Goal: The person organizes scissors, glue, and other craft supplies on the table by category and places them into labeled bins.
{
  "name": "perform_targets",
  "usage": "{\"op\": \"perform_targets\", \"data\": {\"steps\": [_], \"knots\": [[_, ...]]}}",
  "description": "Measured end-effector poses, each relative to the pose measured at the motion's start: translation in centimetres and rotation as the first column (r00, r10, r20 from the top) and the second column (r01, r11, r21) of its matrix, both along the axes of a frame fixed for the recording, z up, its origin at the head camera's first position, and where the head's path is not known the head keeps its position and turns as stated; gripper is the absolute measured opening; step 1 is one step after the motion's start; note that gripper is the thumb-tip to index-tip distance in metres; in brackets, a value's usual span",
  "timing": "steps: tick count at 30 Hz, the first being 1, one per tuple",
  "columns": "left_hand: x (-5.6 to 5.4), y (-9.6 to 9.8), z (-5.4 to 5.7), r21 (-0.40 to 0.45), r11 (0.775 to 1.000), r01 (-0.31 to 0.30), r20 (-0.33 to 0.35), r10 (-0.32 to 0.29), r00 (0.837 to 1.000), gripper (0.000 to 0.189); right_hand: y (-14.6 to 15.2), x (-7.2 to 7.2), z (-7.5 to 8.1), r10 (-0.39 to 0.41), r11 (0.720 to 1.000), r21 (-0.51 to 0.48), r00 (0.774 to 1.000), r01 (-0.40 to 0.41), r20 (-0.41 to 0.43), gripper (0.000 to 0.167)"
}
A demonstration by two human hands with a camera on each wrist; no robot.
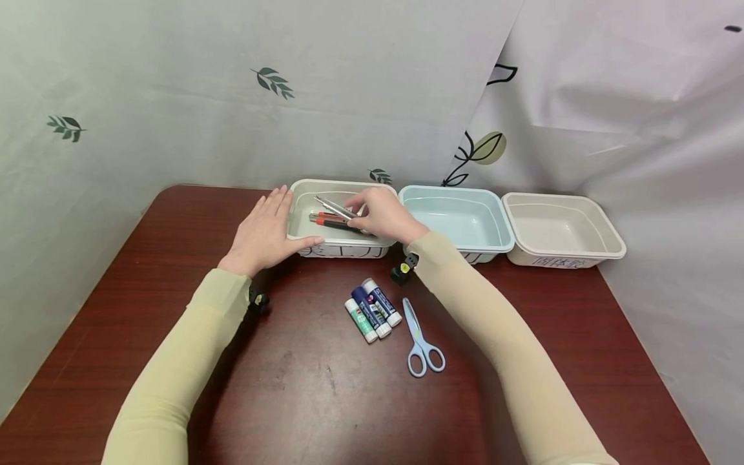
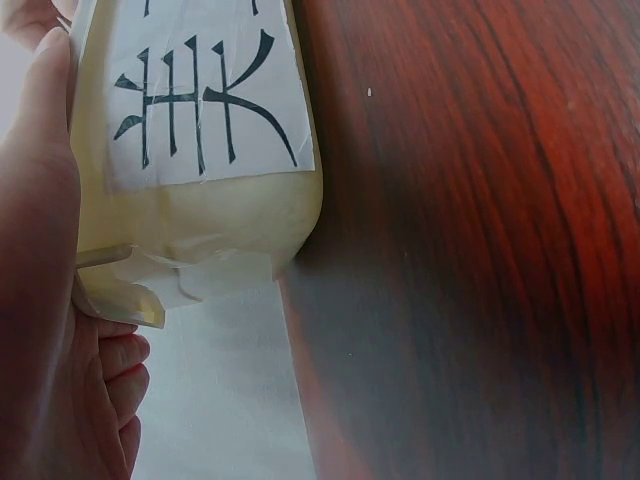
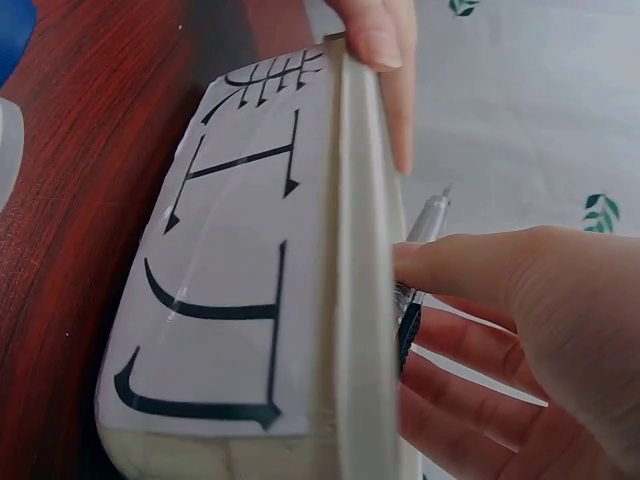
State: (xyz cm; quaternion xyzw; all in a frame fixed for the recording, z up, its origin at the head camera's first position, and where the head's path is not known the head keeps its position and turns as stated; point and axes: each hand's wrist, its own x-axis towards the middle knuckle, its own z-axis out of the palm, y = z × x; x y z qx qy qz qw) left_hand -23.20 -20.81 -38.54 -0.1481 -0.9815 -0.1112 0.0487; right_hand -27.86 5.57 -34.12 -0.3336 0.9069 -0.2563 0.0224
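Observation:
My left hand [image 1: 261, 234] rests at the left end of a pale grey-green bin [image 1: 301, 187], fingers straight along its side and thumb lying on the front rim. Inside that bin, my right hand [image 1: 383, 212] pinches a silver utility knife [image 1: 332, 206] between thumb and fingers. The knife's pointed tip slants up to the left; its rear end is hidden by the hand. Below it lie a black-and-red utility knife [image 1: 331, 223] and a red one [image 1: 321, 214], partly covered. In the right wrist view, the silver knife [image 3: 432, 215] shows behind the bin's rim.
A light blue bin [image 1: 459, 219] and a beige bin [image 1: 560, 226] stand in a row to the right. Nearer on the dark red table [image 1: 279, 387] lie three glue sticks [image 1: 372, 311] and blue scissors [image 1: 421, 342]. A patterned curtain [image 1: 349, 97] hangs behind.

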Motion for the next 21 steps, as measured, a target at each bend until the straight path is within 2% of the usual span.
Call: {"op": "perform_targets", "data": {"steps": [12,21], "knots": [[0.1,0.0,-0.1,0.001,1.0,0.003,-0.006,-0.003,1.0,0.122,-1.5,-0.9,-1.9,0.017,0.988,0.153,1.0,-0.019,0.016,0.024],[0.0,0.0,0.0,0.005,1.0,0.002,-0.005,-0.002,1.0,0.123,-1.6,-1.1,-2.3,0.001,0.988,0.157,1.0,-0.004,0.016,0.03]]}}
